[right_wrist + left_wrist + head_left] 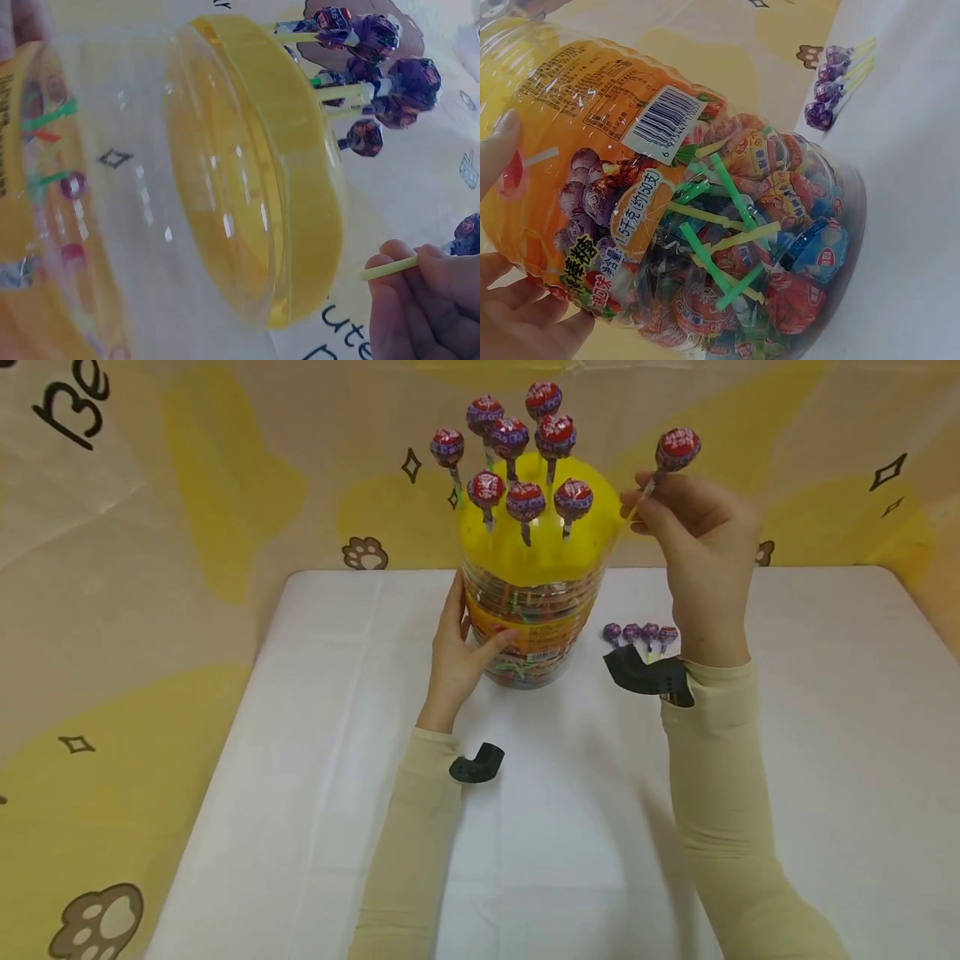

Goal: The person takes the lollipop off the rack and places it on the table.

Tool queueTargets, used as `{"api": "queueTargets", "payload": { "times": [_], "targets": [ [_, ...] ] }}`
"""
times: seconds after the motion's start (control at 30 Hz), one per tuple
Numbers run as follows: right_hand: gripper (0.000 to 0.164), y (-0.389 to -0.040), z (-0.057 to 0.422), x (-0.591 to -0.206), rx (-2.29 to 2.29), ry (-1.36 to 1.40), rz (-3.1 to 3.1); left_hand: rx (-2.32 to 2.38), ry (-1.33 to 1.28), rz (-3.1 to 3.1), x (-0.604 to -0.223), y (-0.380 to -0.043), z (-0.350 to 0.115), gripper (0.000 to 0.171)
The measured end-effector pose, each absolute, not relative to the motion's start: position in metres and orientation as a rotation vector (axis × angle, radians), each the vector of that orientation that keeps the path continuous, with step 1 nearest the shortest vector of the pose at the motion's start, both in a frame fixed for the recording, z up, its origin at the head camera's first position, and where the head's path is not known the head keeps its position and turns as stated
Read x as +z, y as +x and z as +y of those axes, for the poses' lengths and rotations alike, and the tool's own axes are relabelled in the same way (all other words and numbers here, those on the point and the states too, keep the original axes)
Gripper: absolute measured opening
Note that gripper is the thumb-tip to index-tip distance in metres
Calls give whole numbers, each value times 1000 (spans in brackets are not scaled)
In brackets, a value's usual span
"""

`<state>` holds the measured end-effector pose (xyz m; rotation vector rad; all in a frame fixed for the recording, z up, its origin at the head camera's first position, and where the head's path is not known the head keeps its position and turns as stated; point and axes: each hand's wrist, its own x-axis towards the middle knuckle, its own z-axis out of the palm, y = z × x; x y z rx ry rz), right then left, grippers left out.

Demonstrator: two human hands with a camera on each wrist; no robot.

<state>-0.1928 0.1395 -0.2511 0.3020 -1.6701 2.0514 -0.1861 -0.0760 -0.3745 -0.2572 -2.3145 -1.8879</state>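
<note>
A big clear candy jar (742, 225) with an orange label and a yellow lid (540, 556) stands on the white table. Several wrapped lollipops (525, 502) stick up from the lid by their sticks. My left hand (457, 652) grips the jar's side, thumb across the label and fingers round the far left. Just right of the lid, my right hand (701, 527) pinches another lollipop (678, 449) by its pale yellow stick, candy head up and stick end toward the lid's edge. In the right wrist view the stick end is apart from the lid.
Several purple lollipops (632, 632) lie in a row on the table, right of the jar and behind the right wrist. A yellow patterned cloth (292, 485) hangs behind the white table (360, 827). Black wrist mounts (477, 763) show at both sleeves.
</note>
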Motion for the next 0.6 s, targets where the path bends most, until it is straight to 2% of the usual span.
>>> {"api": "queueTargets", "payload": {
  "times": [0.6],
  "targets": [
    [8, -169, 201, -315, 2099, 23, -1711, -1904, -268, -2302, -374, -187, -75, 91]
  ]
}}
